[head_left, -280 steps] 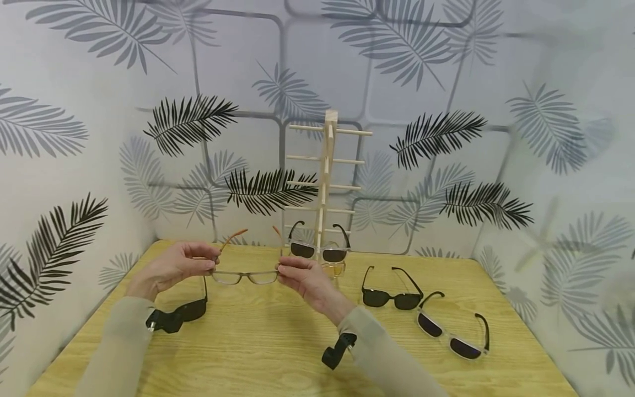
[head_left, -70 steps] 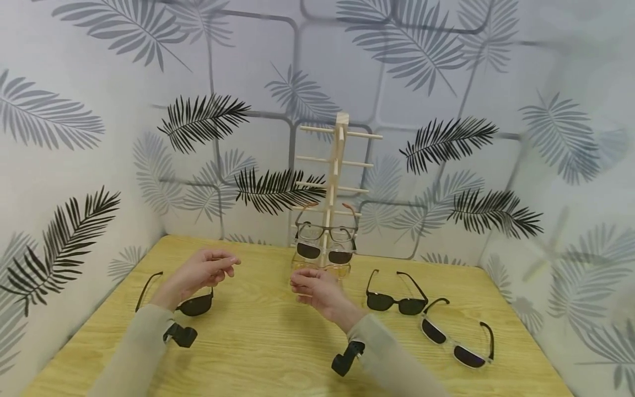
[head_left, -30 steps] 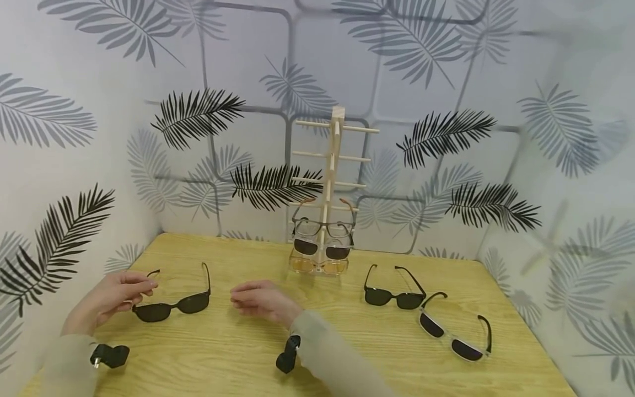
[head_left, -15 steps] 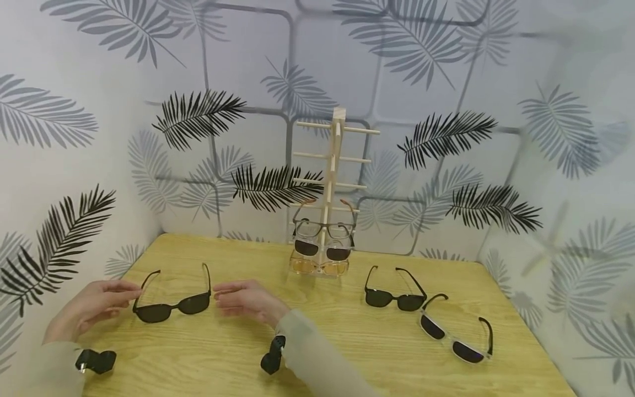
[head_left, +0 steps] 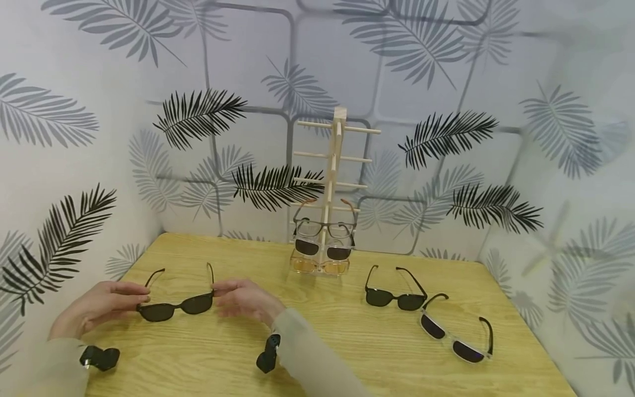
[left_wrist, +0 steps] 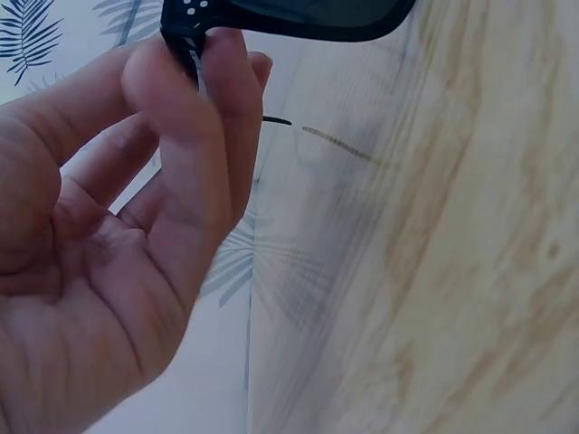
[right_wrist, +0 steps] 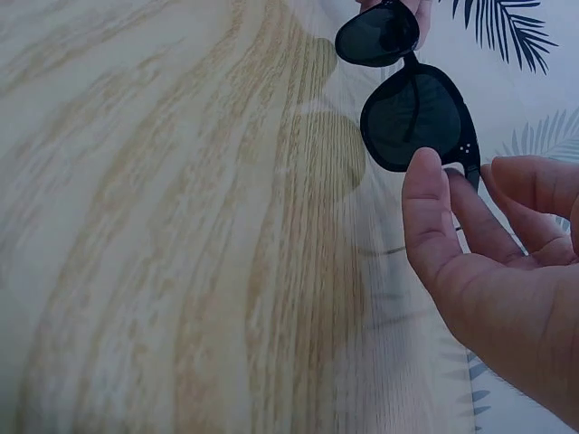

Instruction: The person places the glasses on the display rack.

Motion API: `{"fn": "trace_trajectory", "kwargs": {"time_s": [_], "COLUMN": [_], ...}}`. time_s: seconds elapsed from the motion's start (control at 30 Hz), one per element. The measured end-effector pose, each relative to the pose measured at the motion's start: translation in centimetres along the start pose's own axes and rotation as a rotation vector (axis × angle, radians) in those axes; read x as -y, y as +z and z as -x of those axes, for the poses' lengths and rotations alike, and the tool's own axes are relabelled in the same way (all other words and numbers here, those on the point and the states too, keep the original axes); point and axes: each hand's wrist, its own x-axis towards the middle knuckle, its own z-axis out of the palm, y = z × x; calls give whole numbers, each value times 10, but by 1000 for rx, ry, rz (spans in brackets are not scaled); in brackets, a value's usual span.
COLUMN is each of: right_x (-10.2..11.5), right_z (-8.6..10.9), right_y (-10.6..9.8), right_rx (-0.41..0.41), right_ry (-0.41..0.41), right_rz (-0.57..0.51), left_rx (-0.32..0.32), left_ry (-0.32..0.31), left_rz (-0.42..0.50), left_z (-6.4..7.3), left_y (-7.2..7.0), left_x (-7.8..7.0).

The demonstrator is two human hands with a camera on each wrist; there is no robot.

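Black sunglasses (head_left: 197, 304) with their temples unfolded are at the left of the table, lenses toward me. My left hand (head_left: 101, 306) pinches their left corner by the hinge; in the left wrist view, thumb and forefinger meet under the frame (left_wrist: 317, 20). On the other side my right hand (head_left: 245, 300) holds the right hinge corner. The right wrist view has its thumb (right_wrist: 427, 203) against the lower edge of the lens, with fingers behind the temple.
A wooden peg rack (head_left: 335, 143) stands at the back, bearing grey-framed glasses (head_left: 341, 229), dark-lensed sunglasses (head_left: 307, 247) and yellow-tinted glasses (head_left: 335, 268). To the right lie black sunglasses (head_left: 410, 302) and clear-framed sunglasses (head_left: 467, 351). Patterned walls border the table.
The grey-framed glasses went from both hands onto the rack. Both hands then moved left and down to the black sunglasses and took hold of their corners; these have shifted slightly right.
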Motion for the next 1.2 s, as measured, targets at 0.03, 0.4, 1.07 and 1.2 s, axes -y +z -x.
{"fn": "trace_trajectory", "kwargs": {"time_s": [0.03,0.4,1.07,1.2], "right_x": [0,2,3,6], "right_z": [1,11,36,44], "right_y": [-1,-5,-37,-40], "right_rx": [-10,-203,-250,-257], "right_ry": [-4,-68,-140,-165], "right_rz": [-12,-47,-68,-104], "left_rx": [12,90,54,61], "left_ry": [8,163,226,240], "left_rz": [21,116,38,98], "left_z": [-2,-17,-41,-43], "left_y": [0,10,54,60], "left_x": [-1,-3,-23,-24]}}
